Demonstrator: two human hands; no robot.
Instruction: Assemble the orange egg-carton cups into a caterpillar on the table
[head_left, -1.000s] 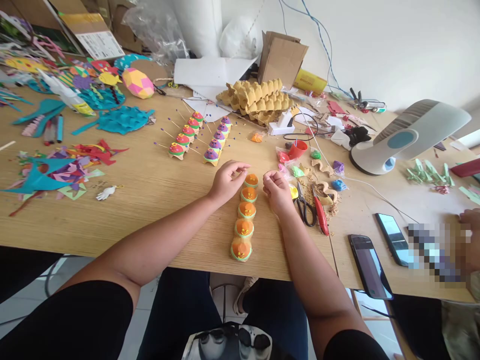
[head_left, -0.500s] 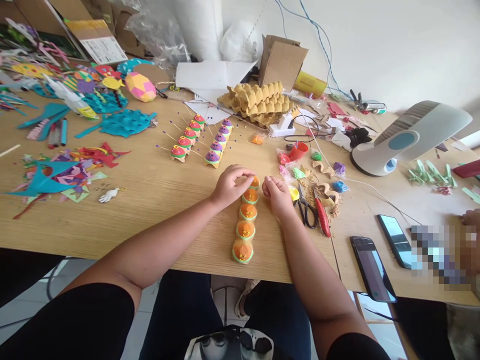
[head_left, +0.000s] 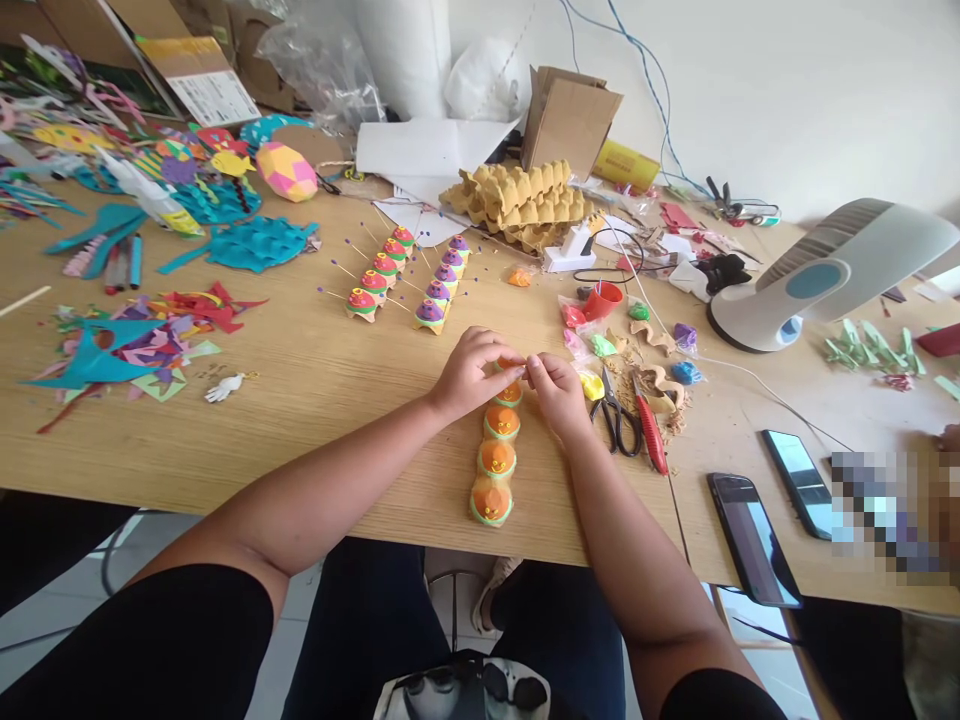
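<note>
An orange egg-carton strip (head_left: 497, 460) with green rims and small yellow faces lies lengthwise in front of me on the table. Over its far end my left hand (head_left: 478, 372) is closed, thumb and fingers drawn together. My right hand (head_left: 559, 396) is pinched just to the right, its fingertips meeting those of the left. Whatever sits between the fingertips is too small to make out, and the hands hide the far cup. Scissors (head_left: 616, 415) with black handles and a red cutter (head_left: 651, 432) lie beside my right hand, near yellow clay (head_left: 592, 386).
Red-topped (head_left: 385, 266) and purple-topped egg-carton strips (head_left: 444, 285) with sticks stand further back. Paper scraps (head_left: 142, 350) lie left. Stacked egg cartons (head_left: 517, 200) are behind, a fan (head_left: 817, 280) and phones (head_left: 754, 540) at right. A co-worker's hand shows at the right edge.
My right hand has moved left, so its fingertips now meet the left hand's over the strip's far end. The view has shifted slightly.
</note>
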